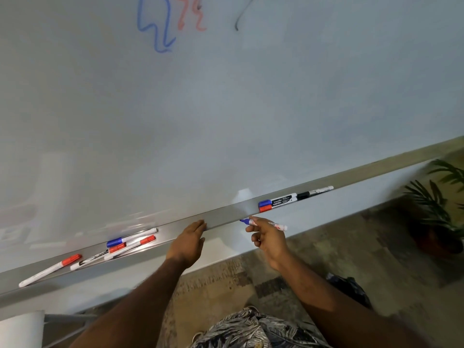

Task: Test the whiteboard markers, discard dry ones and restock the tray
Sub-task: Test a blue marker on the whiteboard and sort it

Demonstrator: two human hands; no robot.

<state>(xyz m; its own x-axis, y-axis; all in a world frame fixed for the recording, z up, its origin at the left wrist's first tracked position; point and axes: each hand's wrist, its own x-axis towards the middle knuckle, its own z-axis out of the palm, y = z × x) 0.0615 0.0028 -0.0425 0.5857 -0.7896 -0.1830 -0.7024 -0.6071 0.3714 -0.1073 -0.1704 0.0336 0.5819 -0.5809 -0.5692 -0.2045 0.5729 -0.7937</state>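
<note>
Board (226, 96) scribbled in three colours, blue marker (276, 225) pinched by right hand (268, 239), left hand (188, 242) laid flat on tray (226, 217); sorting judged unfinished.

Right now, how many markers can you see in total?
8. Four markers lie at the tray's left end, three at its right end, one in the right hand. None seems hidden.

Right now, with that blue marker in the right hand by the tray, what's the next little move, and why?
Probably lay the blue marker into the tray, beside the marker pair: the right hand holds it at the tray's lip, and a blue scribble is already on the board.
</note>
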